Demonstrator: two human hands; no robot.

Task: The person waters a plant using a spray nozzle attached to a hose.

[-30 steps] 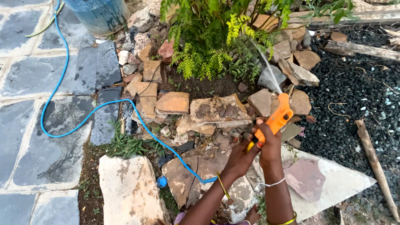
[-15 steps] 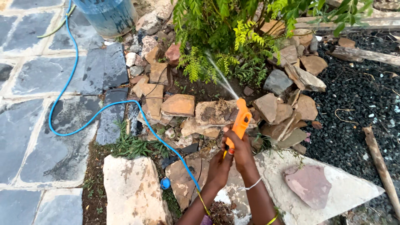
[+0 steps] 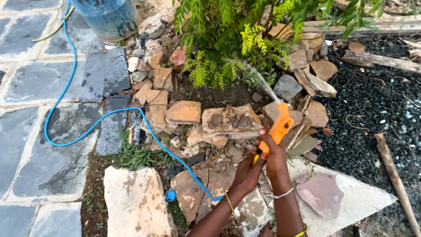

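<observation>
The slate paving [image 3: 48,83] fills the left side of the view, dark and flat, and it carries the long loop of the blue hose [image 3: 87,127], which lies slack there so that it can feed forward without pulling. Opposite, on the right, a bed of black gravel [image 3: 372,109] runs beside a weathered timber [image 3: 381,59] that edges it. Between them stands the green shrub [image 3: 228,39], rooted in bare soil inside a ring of rough brown stones [image 3: 228,118]; the stones are stacked around the soil, seemingly to hold it in. A blue drum [image 3: 107,15] sits at the top edge, just beside the hose's far end. Nearer the person lie a pale slab [image 3: 136,202] and a large triangular slab [image 3: 351,197].

The hose crosses the stones and rises to the orange spray nozzle [image 3: 277,129], which is held just above the stone ring and tilted up toward the shrub, so that its thin jet of water [image 3: 263,81] reaches the lower leaves and the soil. The right hand [image 3: 274,153] wraps the nozzle's handle, fingers closed tight round it, most likely pressing the trigger since water is flowing. The left hand [image 3: 247,171] sits just below and against it, fingers curled at the base of the handle where the hose joins, steadying the aim and taking the hose's weight. A small blue fitting [image 3: 170,195] lies on the ground between the slabs
</observation>
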